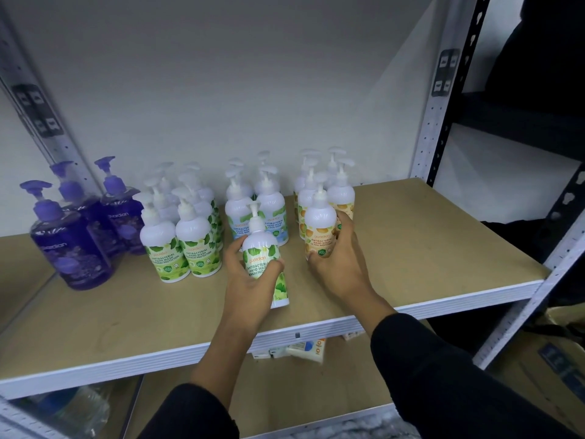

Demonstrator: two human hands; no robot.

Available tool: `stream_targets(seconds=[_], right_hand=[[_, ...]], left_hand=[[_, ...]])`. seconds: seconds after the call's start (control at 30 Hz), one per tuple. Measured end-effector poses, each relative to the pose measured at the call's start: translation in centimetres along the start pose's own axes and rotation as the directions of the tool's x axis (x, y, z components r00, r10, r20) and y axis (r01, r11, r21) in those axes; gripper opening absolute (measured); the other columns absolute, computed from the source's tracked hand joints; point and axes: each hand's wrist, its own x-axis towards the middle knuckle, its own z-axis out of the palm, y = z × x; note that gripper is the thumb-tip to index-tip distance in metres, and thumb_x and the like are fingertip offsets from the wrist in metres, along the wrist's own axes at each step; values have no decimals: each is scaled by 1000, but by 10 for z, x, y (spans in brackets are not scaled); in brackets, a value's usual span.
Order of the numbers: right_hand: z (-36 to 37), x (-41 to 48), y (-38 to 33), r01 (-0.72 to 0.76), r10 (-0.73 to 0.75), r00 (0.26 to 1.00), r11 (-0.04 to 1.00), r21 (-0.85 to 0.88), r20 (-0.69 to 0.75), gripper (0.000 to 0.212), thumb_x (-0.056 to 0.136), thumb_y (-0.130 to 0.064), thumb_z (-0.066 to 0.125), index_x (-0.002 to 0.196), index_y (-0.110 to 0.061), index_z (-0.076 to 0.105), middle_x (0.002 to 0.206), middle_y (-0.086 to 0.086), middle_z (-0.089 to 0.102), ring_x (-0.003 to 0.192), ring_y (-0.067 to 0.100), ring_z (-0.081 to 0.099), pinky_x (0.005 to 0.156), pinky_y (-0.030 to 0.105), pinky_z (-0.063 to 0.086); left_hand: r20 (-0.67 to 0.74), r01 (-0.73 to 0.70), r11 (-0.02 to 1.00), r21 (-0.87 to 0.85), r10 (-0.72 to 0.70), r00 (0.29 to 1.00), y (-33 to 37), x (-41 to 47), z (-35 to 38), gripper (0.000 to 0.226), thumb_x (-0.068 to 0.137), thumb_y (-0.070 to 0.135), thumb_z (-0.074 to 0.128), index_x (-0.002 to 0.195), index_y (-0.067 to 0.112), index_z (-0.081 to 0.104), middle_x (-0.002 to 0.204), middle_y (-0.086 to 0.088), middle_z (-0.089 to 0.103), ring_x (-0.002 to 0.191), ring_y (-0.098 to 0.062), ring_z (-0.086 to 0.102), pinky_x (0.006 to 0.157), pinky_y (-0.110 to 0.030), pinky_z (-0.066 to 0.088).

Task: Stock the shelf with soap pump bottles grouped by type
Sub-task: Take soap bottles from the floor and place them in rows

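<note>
- Your left hand (250, 280) gripped the green-leaf bottle (261, 248), fingers and thumb curled round the middle of its label.
- That bottle was tilted, pump toward the far side and base toward you, in the open space nearer than the standing rows. I cannot tell whether its base touched the shelf board (427, 248).
- Your right hand (340, 264) wrapped the lower body of the orange-label bottle (320, 226), thumb on the near face and fingers round its right side.
- This bottle stood upright on the board as the nearest of the orange group (340, 191), just beside the ones behind it.
- The two held bottles were near each other, the green one left of and nearer than the orange one, with a gap of bare board between them.
- The green-leaf group (180, 239) stood left of your left hand, apart from the bottle it held.
- The blue-label group (270, 210) stood directly beyond the held green bottle, between the green and orange groups.
- The purple bottles (72, 242) stood at the far left end of the shelf.
</note>
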Motion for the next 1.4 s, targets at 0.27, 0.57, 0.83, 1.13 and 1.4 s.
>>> stream_targets(seconds=[0.27,0.57,0.83,1.13,1.4], right_hand=[[4,6,1,5,-5,1000,1000,8,-10,88,77,-19,75,146,-40,23,135,-2,53,118,20,57,97,47,52],[7,11,5,-8,8,1000,1000,1,-10,91,78,-19,74,151,-38,21,138,-2,52,119,19,57,97,43,51],[7,12,5,-9,9,1000,1000,19,3,92,77,-18,74,151,-36,22,137,-2,52,118,20,57,95,45,53],[0,-20,-27,-29,-21,972,977,-210,-233,66,75,-27,75,133,-15,47,123,8,45,116,27,41,96,40,42],[32,-66,-71,136,-80,974,955,-263,211,24,86,-31,64,107,-21,65,111,-5,51,106,17,53,87,33,45]], left_hand=[[-7,8,1000,15,-8,1000,-1,0,0,61,85,13,72,130,38,39,103,2,64,82,-20,70,78,-46,60],[2,10,1000,13,-10,1000,-2,1,0,61,86,13,73,130,38,39,104,0,64,84,-21,70,76,-43,60],[3,3,1000,17,-3,1000,-2,1,0,61,86,13,72,133,35,39,103,3,63,84,-19,70,77,-42,60],[61,-30,999,21,28,998,4,-9,-17,64,86,8,70,132,37,37,102,1,63,75,-7,68,67,-25,58],[-27,-137,990,-31,136,990,14,-25,-66,68,84,4,74,136,35,44,108,-2,66,85,-16,70,78,-40,61]])
